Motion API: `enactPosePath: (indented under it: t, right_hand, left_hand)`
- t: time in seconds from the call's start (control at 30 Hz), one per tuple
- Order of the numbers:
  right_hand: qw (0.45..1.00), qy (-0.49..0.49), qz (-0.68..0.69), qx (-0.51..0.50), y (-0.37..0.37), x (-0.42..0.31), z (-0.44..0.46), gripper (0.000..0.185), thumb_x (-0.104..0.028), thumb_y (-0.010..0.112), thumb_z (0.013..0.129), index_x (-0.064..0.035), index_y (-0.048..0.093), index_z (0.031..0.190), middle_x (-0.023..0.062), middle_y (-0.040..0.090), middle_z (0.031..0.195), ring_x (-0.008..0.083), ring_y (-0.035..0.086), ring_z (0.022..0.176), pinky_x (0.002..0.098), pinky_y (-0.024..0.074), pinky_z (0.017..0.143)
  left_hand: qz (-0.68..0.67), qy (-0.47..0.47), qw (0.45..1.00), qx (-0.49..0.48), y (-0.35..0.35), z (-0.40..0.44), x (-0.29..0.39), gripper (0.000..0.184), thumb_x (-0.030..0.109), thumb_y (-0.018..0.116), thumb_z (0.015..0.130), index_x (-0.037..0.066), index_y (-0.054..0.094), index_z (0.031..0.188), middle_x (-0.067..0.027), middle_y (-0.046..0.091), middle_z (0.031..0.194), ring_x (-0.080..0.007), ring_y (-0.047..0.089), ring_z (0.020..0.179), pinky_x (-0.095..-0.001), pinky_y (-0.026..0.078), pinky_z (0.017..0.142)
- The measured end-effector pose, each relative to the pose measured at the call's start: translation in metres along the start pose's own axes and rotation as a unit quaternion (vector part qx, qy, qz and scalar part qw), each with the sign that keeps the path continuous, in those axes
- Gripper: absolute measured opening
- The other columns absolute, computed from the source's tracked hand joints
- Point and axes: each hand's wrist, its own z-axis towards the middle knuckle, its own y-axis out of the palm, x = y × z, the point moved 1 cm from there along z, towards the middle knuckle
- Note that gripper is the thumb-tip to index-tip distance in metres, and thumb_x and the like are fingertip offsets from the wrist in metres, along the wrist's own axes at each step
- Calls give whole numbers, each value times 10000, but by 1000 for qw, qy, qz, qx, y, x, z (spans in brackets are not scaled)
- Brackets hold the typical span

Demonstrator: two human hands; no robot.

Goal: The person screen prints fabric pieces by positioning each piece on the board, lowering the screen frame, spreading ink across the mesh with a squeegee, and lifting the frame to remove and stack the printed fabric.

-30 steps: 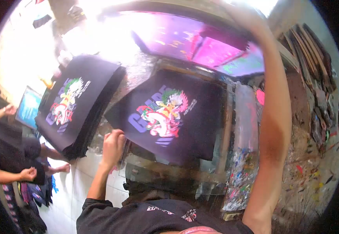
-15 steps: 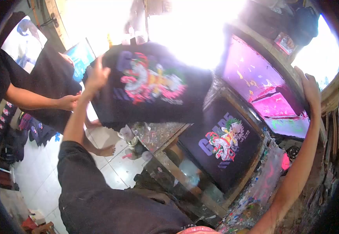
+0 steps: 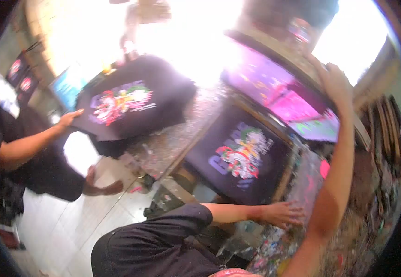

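Observation:
My right hand (image 3: 334,83) grips the upper edge of a raised screen frame (image 3: 297,60), whose mesh side shows purple and pink. My left hand (image 3: 283,214) is open, fingers spread, near the lower right corner of a black printed cloth panel (image 3: 274,161) that lies flat on the framed work surface. That panel bears a colourful figure and purple letters. To the left, a similar printed black panel (image 3: 163,106) lies on a dark stack, with another person's hand (image 3: 71,118) at its left corner.
A person in black (image 3: 29,152) stands at the left, bare feet on the tiled floor (image 3: 89,231). Paint-spattered table surface (image 3: 159,150) lies between the two panels. Dark boards (image 3: 387,129) lean at the right. A blue-framed picture (image 3: 69,87) is behind the stack.
My left hand has let go of a printed panel, now on the left stack, and moved right across my body. The other person's hand has reached that panel. The view has shifted.

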Motion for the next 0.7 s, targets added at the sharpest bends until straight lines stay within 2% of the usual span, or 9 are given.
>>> enactPosePath:
  t: [0.07, 0.1, 0.17, 0.23, 0.27, 0.33, 0.43, 0.53, 0.7]
  right_hand:
    - [990, -97, -104, 8, -6, -9, -10, 479, -246, 442, 1080, -373, 420, 1541, 219, 703, 981, 388, 721, 938, 527, 573, 763]
    - [992, -93, -83, -4, -9, -14, -12, 435, -345, 462, 1051, -299, 480, 1483, 236, 703, 1033, 407, 708, 985, 528, 559, 822]
    - [992, 31, 110, -47, -24, -22, -13, 552, -544, 502, 993, -152, 600, 1368, 269, 703, 1137, 443, 684, 1080, 530, 530, 941]
    - [968, 131, 212, -7, -32, -27, -18, 728, -632, 535, 956, 22, 693, 1234, 311, 689, 1204, 485, 652, 1156, 494, 502, 1035]
    - [966, 152, 210, -4, -19, -19, -9, 728, -632, 535, 956, 22, 693, 1234, 311, 689, 1204, 485, 652, 1156, 494, 502, 1035]
    - [973, 118, 199, 7, 6, -8, 18, 718, -635, 537, 951, 5, 703, 1231, 305, 687, 1209, 466, 654, 1166, 501, 500, 1039]
    - [962, 153, 221, -53, -23, -9, 20, 760, -634, 571, 930, 28, 655, 1294, 314, 652, 1289, 453, 640, 1205, 486, 475, 1072]
    - [959, 161, 227, 52, -4, -4, 32, 818, -625, 597, 920, 84, 594, 1327, 343, 643, 1284, 458, 635, 1213, 472, 469, 1080]
    - [967, 92, 235, 31, 3, 7, 36, 822, -605, 588, 936, 112, 564, 1336, 364, 640, 1270, 463, 623, 1230, 461, 468, 1082]
  left_hand:
    - [-45, -8, 997, -58, 38, 23, 30, 632, 493, 506, 1025, 178, 419, 1565, -96, 408, 1619, -311, 249, 1556, -620, 82, 1270]
    - [2, -74, 991, -115, 36, 20, 31, 667, 513, 555, 988, 178, 437, 1552, -100, 474, 1557, -322, 295, 1529, -653, 78, 1255]
    - [-294, -230, 928, -15, 50, -50, 20, 676, 512, 644, 931, 199, 490, 1510, -109, 536, 1487, -326, 402, 1464, -688, 136, 1220]
    - [21, -347, 920, -179, -82, -80, 23, 589, 445, 693, 929, 223, 541, 1453, -128, 540, 1467, -313, 516, 1377, -710, 212, 1167]
    - [35, -379, 923, -51, -99, -131, 14, 609, 459, 669, 954, 233, 511, 1497, -132, 511, 1501, -356, 459, 1411, -722, 169, 1169]
    - [178, -443, 877, -57, -146, -161, 19, 706, 469, 656, 953, 214, 434, 1572, -134, 459, 1564, -403, 299, 1499, -701, 80, 1206]
    - [201, -451, 859, -136, -154, -191, 14, 744, 561, 601, 962, 230, 404, 1599, -144, 263, 1695, -454, 159, 1562, -713, 35, 1204]
    - [214, -443, 860, -138, -141, -205, 10, 770, 593, 600, 950, 227, 406, 1599, -145, 253, 1703, -454, 162, 1562, -712, 43, 1203]
    - [212, -455, 853, -140, -140, -202, 16, 780, 612, 610, 935, 228, 429, 1590, -147, 271, 1699, -447, 185, 1560, -704, 82, 1201]
